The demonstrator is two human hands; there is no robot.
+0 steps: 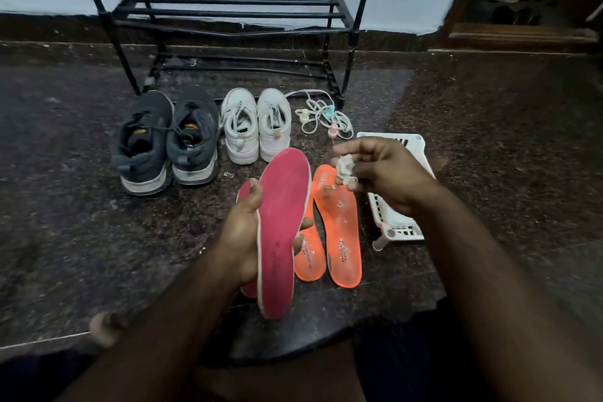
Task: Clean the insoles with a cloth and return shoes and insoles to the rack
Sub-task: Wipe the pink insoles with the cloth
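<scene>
My left hand [243,235] grips a pink insole [282,225] around its middle and holds it up above the floor. A second pink insole [248,287] shows partly behind it. My right hand [381,173] holds a small crumpled white cloth [346,170], off to the right of the pink insole's toe. Two orange insoles [339,225] lie flat on the floor beneath. A dark grey pair of shoes [166,140] and a white pair of shoes [256,124] stand side by side in front of the black rack [228,6].
A white plastic basket [398,225] lies on the floor under my right hand. A tangle of white laces with coloured toggles [323,117] lies by the rack's right leg. A wooden cabinet [522,33] stands at the far right. My toes [104,326] show at lower left.
</scene>
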